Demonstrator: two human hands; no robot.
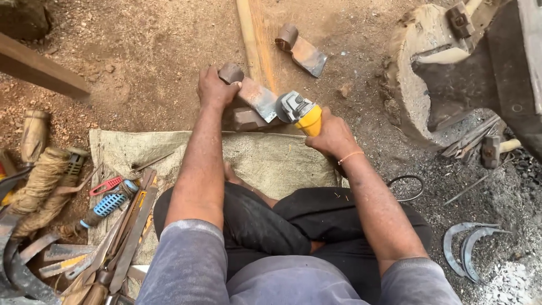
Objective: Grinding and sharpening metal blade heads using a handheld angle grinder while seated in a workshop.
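Even, soft daylight, moderately bright | no hard shadows, only faint shade under the forearms | no glare | centre sharp, slight softness at near edge | mild wide-angle bending at corners | far right dim and dark

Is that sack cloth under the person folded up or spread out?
Spread out. The sack cloth lies flat on the dirt, its edges showing on both sides of the crossed legs, tools resting on its left part.

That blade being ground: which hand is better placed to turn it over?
The left hand. It already grips the blade by its socket end, while the right hand is wrapped around the yellow grinder.
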